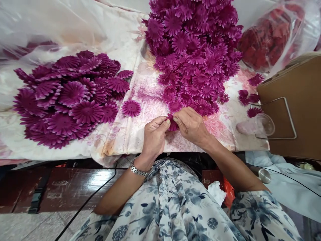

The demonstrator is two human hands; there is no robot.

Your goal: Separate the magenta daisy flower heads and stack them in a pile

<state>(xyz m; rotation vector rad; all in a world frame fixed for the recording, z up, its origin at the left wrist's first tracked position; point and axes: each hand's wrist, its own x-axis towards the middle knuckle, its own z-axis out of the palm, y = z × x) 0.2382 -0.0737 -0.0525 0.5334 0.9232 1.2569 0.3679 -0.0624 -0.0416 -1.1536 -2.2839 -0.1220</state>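
Note:
Between my two hands, close to the table's front edge, is a small purple artificial flower (pixel 172 124). My left hand (pixel 155 132) pinches its left side between thumb and finger. On the other side, my right hand (pixel 190 125) is closed at the flower's upper right, its fingertips pressed together on the petals. Just beyond my hands rises a tall heap of purple artificial flowers (pixel 193 67). Off to the left lies a wide pile of flat purple flower petal layers (pixel 72 97), and one loose petal layer (pixel 131 108) sits between pile and heap.
A cardboard box (pixel 293 107) stands at the right, with a bent metal wire frame (pixel 291 117) by it. A clear plastic cup (pixel 255 125) lies on its side. Behind is a plastic bag of red petals (pixel 273 36). A patterned cloth (pixel 140 134) covers the table.

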